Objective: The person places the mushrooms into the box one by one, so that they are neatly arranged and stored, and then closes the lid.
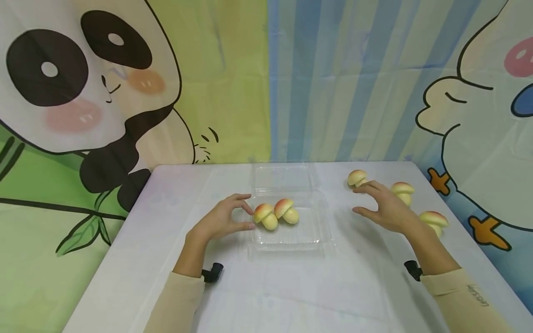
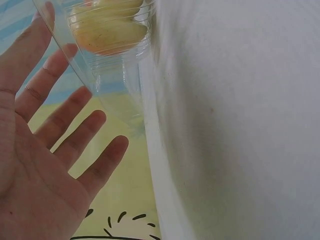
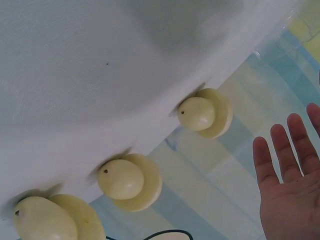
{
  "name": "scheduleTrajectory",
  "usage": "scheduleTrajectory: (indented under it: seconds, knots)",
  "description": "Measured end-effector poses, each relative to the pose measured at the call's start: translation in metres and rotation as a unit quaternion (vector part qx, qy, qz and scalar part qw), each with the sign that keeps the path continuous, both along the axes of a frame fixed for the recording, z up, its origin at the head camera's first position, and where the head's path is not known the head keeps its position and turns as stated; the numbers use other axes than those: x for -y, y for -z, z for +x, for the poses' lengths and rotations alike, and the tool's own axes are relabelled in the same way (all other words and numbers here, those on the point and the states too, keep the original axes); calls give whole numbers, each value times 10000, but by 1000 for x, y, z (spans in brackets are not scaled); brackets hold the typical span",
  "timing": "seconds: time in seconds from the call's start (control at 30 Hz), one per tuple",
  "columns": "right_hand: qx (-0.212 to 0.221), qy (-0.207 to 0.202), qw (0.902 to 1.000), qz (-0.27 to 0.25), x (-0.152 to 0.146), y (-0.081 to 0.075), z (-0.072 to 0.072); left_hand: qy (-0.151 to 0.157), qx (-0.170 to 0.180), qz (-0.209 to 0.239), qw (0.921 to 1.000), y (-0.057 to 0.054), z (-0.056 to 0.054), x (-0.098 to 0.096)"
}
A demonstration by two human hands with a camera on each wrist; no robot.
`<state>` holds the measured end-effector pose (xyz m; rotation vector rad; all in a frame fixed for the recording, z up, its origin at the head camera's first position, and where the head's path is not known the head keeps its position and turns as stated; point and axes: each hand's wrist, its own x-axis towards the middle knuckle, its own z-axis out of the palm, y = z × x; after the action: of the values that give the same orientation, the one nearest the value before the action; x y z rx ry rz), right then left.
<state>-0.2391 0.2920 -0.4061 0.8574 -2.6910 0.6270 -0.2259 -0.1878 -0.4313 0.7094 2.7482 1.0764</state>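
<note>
Two toy mushrooms with reddish-yellow caps, the left mushroom [image 1: 266,217] and the right mushroom [image 1: 287,212], lie side by side in a clear plastic box [image 1: 310,231] with its lid folded back. At the box's left edge is my left hand [image 1: 225,217], fingers spread and relaxed; the left wrist view shows its palm [image 2: 45,175] holding nothing. My right hand [image 1: 385,208] hovers over the table's right side, its fingers loosely extended and free of any object. Nearest to it is the far mushroom [image 1: 356,178], partly behind its fingers in the head view.
Two more mushrooms, one [image 1: 403,192] behind my right hand and one [image 1: 434,221] beside the right forearm, stand along the right side of the white table [image 1: 291,296]. The clear lid [image 1: 283,178] reaches the table's back edge. A cartoon-printed cloth [image 1: 233,83] hangs behind.
</note>
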Motion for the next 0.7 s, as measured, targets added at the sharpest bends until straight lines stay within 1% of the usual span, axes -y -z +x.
scheduleTrajectory:
  seconds: [0.17,0.4,0.6,0.7]
  knots:
    - [-49,147,9999,-13,-10,-1,4,-7,-4,-21,10000,-2,0,0]
    - [88,541,9985,54,-29,0,14,-5,21,-34,10000,-2,-1,-1]
    - [51,781,9969,46,-47,-1,22,3,35,-12,10000,-2,-1,-1]
    - [161,932,9955,72,-56,-1,24,-2,44,10,10000,-1,-1,-1]
